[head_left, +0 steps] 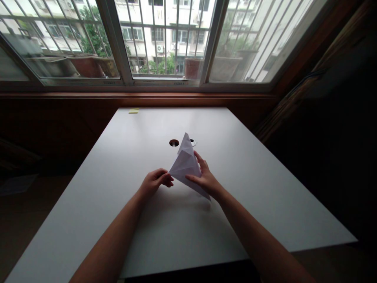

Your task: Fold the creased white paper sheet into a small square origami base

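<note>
A sheet of white paper (186, 164), folded into pointed, triangular flaps, is held up over the middle of the white table (253, 196). My left hand (157, 180) is closed, pinching the paper's left corner between thumb and fingers. On the other side, my right hand (205, 176) grips the paper's right part, its thumb across the near face and its fingers along the far edge. One tip of the paper points away from me and another points down toward the near right. A soft shadow lies on the table beneath it.
Behind the paper are two round holes in the tabletop, the left hole (174, 143) open and the right one partly covered. Yellow sticky notes (134, 111) lie at the far left corner. A barred window (165, 39) with flower pots (193, 68) stands beyond the table.
</note>
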A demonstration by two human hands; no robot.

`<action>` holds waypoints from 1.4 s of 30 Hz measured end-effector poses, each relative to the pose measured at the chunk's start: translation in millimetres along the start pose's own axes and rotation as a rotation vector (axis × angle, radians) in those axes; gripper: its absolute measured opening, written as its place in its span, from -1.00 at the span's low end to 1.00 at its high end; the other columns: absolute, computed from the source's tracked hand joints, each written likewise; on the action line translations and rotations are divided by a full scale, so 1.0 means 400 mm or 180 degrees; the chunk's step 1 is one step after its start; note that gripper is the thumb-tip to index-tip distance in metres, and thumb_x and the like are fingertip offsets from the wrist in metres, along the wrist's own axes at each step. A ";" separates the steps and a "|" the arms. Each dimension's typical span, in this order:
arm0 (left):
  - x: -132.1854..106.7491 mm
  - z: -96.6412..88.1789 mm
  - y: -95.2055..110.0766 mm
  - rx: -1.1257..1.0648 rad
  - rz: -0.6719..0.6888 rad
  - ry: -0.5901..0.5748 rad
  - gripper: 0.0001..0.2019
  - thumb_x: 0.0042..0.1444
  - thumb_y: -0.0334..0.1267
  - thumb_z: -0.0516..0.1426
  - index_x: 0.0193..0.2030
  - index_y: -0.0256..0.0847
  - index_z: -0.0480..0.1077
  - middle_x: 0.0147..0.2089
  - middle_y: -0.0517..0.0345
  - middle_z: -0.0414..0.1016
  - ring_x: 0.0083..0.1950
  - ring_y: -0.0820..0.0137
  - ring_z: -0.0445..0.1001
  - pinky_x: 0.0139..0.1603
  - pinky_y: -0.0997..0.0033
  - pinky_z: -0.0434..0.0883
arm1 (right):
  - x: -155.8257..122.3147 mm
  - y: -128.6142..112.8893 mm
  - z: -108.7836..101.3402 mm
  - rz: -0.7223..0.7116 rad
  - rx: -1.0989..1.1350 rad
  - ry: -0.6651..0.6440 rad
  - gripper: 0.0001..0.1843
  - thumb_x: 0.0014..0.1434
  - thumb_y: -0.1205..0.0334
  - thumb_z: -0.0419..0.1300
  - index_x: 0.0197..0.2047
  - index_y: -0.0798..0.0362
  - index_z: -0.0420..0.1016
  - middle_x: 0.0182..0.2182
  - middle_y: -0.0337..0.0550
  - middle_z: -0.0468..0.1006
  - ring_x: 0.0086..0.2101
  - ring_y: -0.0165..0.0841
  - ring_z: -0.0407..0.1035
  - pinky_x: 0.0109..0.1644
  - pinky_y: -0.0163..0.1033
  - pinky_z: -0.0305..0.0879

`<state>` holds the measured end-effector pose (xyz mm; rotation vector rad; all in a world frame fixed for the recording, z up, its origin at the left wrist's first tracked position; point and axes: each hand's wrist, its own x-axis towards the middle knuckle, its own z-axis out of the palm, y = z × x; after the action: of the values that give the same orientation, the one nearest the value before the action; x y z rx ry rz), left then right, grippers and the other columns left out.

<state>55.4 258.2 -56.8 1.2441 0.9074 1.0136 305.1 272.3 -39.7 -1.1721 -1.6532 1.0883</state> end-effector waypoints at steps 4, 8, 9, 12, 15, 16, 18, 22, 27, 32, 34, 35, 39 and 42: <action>-0.001 0.002 0.007 0.0206 0.0068 -0.0041 -0.62 0.17 0.04 0.18 -0.27 -0.33 0.46 -0.36 -0.01 0.58 -0.37 0.31 0.59 -0.30 0.31 0.54 | -0.004 -0.010 0.004 -0.0066 -0.0358 0.0085 0.06 -0.01 0.09 0.40 0.42 -0.31 -0.10 0.14 -0.09 0.15 0.23 -0.04 0.10 0.34 0.16 0.04; -0.004 0.003 0.013 0.0490 0.0125 -0.0032 -0.63 0.19 0.03 0.17 -0.27 -0.32 0.47 -0.40 0.01 0.58 -0.39 0.33 0.58 -0.30 0.35 0.53 | -0.011 -0.021 0.011 -0.0128 -0.0456 0.0096 0.07 -0.02 0.08 0.40 0.42 -0.32 -0.11 0.12 -0.09 0.14 0.21 -0.04 0.11 0.35 0.19 0.02; -0.004 0.002 0.013 0.0532 0.0130 -0.0009 -0.64 0.19 0.02 0.16 -0.26 -0.32 0.47 -0.40 0.01 0.59 -0.39 0.33 0.59 -0.30 0.36 0.53 | -0.013 -0.023 0.013 -0.0146 -0.0466 0.0102 0.07 -0.02 0.06 0.41 0.42 -0.32 -0.10 0.12 -0.09 0.14 0.21 -0.03 0.11 0.35 0.19 0.02; -0.004 0.001 0.011 0.0549 0.0123 0.0010 -0.65 0.20 0.01 0.16 -0.26 -0.32 0.48 -0.39 0.00 0.59 -0.38 0.33 0.59 -0.29 0.36 0.53 | -0.015 -0.029 0.015 -0.0149 -0.0345 0.0184 -0.04 0.02 -0.02 0.37 0.40 -0.30 -0.01 0.14 -0.07 0.15 0.21 -0.04 0.13 0.33 0.18 0.07; -0.003 0.001 0.011 0.0439 0.0081 -0.0055 -0.65 0.19 0.01 0.17 -0.26 -0.32 0.49 -0.37 0.00 0.59 -0.37 0.33 0.59 -0.29 0.37 0.53 | -0.010 -0.039 0.010 0.0075 0.0254 0.0265 -0.19 0.15 -0.10 0.25 0.38 -0.28 0.02 0.16 -0.05 0.19 0.11 -0.08 0.29 0.20 0.15 0.25; -0.003 0.001 0.012 0.0392 0.0056 -0.0087 -0.65 0.18 0.01 0.18 -0.25 -0.32 0.50 -0.36 0.00 0.59 -0.37 0.33 0.59 -0.29 0.36 0.53 | -0.007 -0.044 0.007 0.0183 0.0513 0.0265 -0.21 0.18 -0.11 0.21 0.39 -0.27 -0.01 0.15 -0.04 0.23 0.05 -0.11 0.35 0.15 0.14 0.31; -0.004 0.002 0.017 0.0313 -0.0012 -0.0182 -0.64 0.17 0.01 0.19 -0.24 -0.33 0.50 -0.33 -0.03 0.60 -0.35 0.31 0.60 -0.28 0.35 0.53 | -0.001 -0.056 0.001 0.0371 0.1003 0.0193 -0.21 0.22 -0.12 0.17 0.41 -0.24 -0.08 0.08 -0.05 0.36 -0.04 -0.16 0.42 0.09 0.09 0.37; -0.008 0.004 0.028 0.0233 -0.0182 -0.0406 -0.63 0.17 0.00 0.19 -0.24 -0.36 0.51 -0.33 -0.07 0.61 -0.32 0.30 0.60 -0.27 0.36 0.52 | 0.008 -0.070 -0.005 0.0623 0.1659 -0.0074 -0.16 0.18 -0.08 0.24 0.40 -0.17 -0.08 -0.07 -0.10 0.54 -0.14 -0.18 0.50 -0.02 0.00 0.45; -0.011 0.002 0.029 0.0156 -0.0256 -0.0452 -0.63 0.16 0.01 0.20 -0.25 -0.36 0.50 -0.35 -0.07 0.61 -0.34 0.30 0.60 -0.28 0.36 0.52 | 0.008 -0.062 0.004 0.0679 0.1747 0.0048 -0.19 0.08 -0.03 0.34 0.31 -0.12 0.12 -0.13 -0.11 0.59 -0.24 -0.20 0.53 -0.16 -0.07 0.50; -0.011 0.002 0.027 0.0120 -0.0292 -0.0464 -0.62 0.16 0.01 0.19 -0.25 -0.36 0.49 -0.34 -0.07 0.61 -0.34 0.29 0.61 -0.29 0.35 0.53 | 0.009 -0.053 0.010 0.0628 0.1691 0.0182 -0.25 0.02 0.01 0.39 0.23 -0.08 0.23 -0.11 -0.09 0.59 -0.23 -0.20 0.53 -0.15 -0.07 0.51; -0.011 0.003 0.027 0.0124 -0.0293 -0.0473 -0.62 0.16 0.02 0.19 -0.25 -0.35 0.49 -0.33 -0.08 0.62 -0.33 0.29 0.61 -0.29 0.35 0.53 | 0.010 -0.052 0.011 0.0603 0.1628 0.0228 -0.29 0.02 0.02 0.39 0.20 -0.07 0.26 -0.11 -0.10 0.58 -0.22 -0.20 0.52 -0.15 -0.09 0.51; -0.011 0.003 0.027 0.0126 -0.0284 -0.0478 -0.62 0.17 0.02 0.19 -0.25 -0.35 0.49 -0.33 -0.08 0.62 -0.33 0.29 0.61 -0.29 0.35 0.53 | 0.010 -0.052 0.011 0.0591 0.1600 0.0238 -0.31 0.03 0.03 0.39 0.19 -0.07 0.27 -0.11 -0.10 0.58 -0.21 -0.20 0.52 -0.16 -0.10 0.51; -0.013 0.003 0.028 0.0128 -0.0253 -0.0509 -0.63 0.18 0.01 0.18 -0.25 -0.36 0.49 -0.34 -0.08 0.62 -0.34 0.29 0.61 -0.30 0.36 0.52 | 0.012 -0.053 0.010 0.0563 0.1515 0.0259 -0.35 0.02 0.04 0.39 0.15 -0.07 0.30 -0.11 -0.10 0.58 -0.23 -0.21 0.51 -0.19 -0.12 0.49; -0.015 0.004 0.029 0.0143 -0.0216 -0.0530 -0.63 0.18 0.00 0.19 -0.25 -0.36 0.50 -0.34 -0.08 0.61 -0.35 0.29 0.61 -0.31 0.37 0.52 | 0.013 -0.051 0.008 0.0559 0.1466 0.0273 -0.37 0.01 0.04 0.39 0.12 -0.06 0.31 -0.16 -0.13 0.58 -0.26 -0.22 0.51 -0.23 -0.14 0.48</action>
<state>53.7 252.7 -45.1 1.3063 0.8409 0.8271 295.6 272.7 -20.6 -1.0508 -1.1636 1.4165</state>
